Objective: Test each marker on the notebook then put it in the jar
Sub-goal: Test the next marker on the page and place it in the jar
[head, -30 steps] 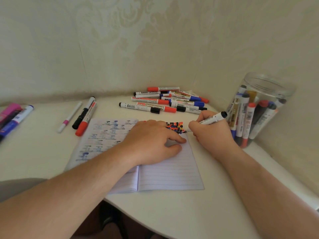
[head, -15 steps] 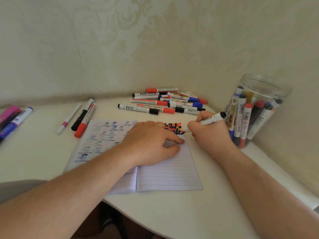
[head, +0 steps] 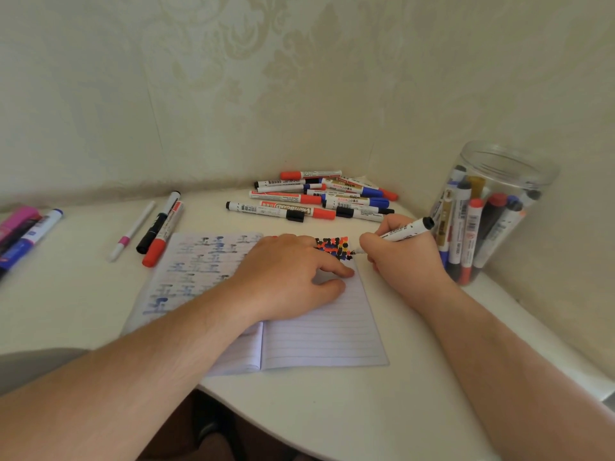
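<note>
An open lined notebook (head: pixel 326 334) lies on the white table. My left hand (head: pixel 286 277) rests flat on it, fingers spread, pressing the page down. My right hand (head: pixel 404 257) grips a white marker with a black end (head: pixel 404 231); its tip touches the right page's top corner beside a patch of black, red and blue dots (head: pixel 334 247). A clear plastic jar (head: pixel 489 211) stands at the right against the wall, holding several markers upright.
A pile of several capped markers (head: pixel 319 201) lies in the back corner. A thin pink pen (head: pixel 133 231), a black marker and a red marker (head: pixel 163 237) lie left of the notebook. More markers (head: pixel 26 234) lie at the far left. The table's curved front edge (head: pixel 266 417) is close.
The marker tip has shifted slightly at the edge of the dot patch. My left hand has stayed flat on the notebook. The view has drifted a little.
</note>
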`<move>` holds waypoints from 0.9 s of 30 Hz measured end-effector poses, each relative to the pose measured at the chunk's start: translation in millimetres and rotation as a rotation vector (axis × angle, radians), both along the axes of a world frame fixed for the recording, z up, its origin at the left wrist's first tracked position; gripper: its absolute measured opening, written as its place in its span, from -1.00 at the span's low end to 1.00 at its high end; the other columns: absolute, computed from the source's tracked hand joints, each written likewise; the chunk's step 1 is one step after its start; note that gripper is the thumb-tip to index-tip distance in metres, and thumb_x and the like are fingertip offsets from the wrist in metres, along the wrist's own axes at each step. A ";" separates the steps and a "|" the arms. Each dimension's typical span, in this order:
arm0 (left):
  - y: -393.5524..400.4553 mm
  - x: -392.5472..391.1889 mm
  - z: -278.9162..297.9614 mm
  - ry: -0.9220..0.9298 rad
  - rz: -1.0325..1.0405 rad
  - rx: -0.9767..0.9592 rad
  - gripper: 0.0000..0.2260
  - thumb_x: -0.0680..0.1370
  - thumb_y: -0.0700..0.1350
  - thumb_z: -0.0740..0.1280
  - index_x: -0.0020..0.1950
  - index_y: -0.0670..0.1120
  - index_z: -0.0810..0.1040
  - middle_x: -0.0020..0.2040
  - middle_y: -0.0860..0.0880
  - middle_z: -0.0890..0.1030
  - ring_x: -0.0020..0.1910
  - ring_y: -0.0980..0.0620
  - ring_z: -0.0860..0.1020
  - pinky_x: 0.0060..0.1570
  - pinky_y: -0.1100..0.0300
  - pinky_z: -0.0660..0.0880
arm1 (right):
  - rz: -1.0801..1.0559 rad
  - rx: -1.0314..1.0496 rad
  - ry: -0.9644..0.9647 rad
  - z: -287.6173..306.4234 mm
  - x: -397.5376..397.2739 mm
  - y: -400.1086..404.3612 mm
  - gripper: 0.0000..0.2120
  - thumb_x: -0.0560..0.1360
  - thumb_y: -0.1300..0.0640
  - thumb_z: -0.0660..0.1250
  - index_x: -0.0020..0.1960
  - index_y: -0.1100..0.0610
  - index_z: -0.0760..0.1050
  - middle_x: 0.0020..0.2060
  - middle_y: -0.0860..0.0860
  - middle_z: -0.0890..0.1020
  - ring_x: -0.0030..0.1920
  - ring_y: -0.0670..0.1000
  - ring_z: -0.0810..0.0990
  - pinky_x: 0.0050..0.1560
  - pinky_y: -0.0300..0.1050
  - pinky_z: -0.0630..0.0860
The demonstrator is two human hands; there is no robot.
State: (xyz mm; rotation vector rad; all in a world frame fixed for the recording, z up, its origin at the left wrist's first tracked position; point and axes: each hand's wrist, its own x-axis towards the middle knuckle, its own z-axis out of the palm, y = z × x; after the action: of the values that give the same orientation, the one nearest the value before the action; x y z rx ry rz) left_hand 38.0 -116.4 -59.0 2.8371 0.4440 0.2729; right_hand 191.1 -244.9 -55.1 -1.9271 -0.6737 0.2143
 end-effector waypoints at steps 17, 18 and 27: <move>7.7 -4.8 -3.0 -0.314 0.061 -0.380 -0.58 0.67 -0.20 0.29 0.27 0.24 0.18 0.17 0.17 0.68 0.03 0.21 0.54 -0.05 0.43 0.36 | 0.277 0.478 0.297 8.8 -2.9 -3.4 -0.70 0.53 0.28 0.49 -0.25 -0.01 0.48 -0.45 0.04 0.43 -0.48 0.01 0.26 -0.48 -0.19 0.21; 8.1 -4.7 -3.5 -0.318 0.079 -0.381 -0.63 0.66 -0.18 0.32 0.29 0.16 0.22 0.22 0.16 0.67 0.06 0.17 0.54 -0.04 0.36 0.36 | 0.313 0.498 0.341 9.4 -4.3 -2.9 -0.68 0.55 0.32 0.46 -0.26 0.03 0.46 -0.46 0.07 0.40 -0.48 0.00 0.24 -0.49 -0.19 0.18; 0.9 -6.6 2.0 -0.305 0.085 -0.295 -0.67 0.65 -0.11 0.36 0.22 0.10 0.22 0.30 0.09 0.65 0.25 0.04 0.58 0.02 0.25 0.34 | 0.391 0.436 0.354 6.3 -9.3 -1.6 -0.72 0.57 0.35 0.42 -0.21 0.15 0.41 -0.48 0.09 0.38 -0.49 -0.01 0.26 -0.50 -0.20 0.19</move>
State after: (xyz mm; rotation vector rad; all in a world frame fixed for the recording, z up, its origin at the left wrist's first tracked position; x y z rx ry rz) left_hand 31.4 -115.5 -57.0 2.4407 0.4929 0.5935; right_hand 181.7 -246.6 -48.8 -1.2884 -0.7764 0.5874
